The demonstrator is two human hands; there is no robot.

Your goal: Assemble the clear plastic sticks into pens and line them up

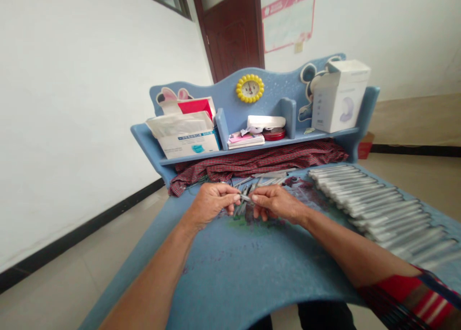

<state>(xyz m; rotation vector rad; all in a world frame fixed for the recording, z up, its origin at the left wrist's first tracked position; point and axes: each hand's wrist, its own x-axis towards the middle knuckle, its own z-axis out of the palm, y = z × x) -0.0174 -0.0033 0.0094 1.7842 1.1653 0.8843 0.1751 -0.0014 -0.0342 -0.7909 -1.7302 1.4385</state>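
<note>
Over the blue desk (230,267), my left hand (212,202) and my right hand (275,202) meet, thumbs and fingertips pinched on a small, slim grey pen part (245,197). It lies level between them, its ends hidden by my fingers; its exact shape is blurred. Just behind and beneath my hands is a loose heap of thin clear and dark pen parts (270,180). To the right of my right forearm, many clear pens (378,205) with dark ends lie side by side in a long row.
A blue shelf (302,137) rises at the desk's back, with a mask box (190,145), a white carton (340,97), a red tin (274,134) and a yellow clock (249,88). Checked red cloth (259,159) is bunched beneath it. A white wall (72,104) stands on the left.
</note>
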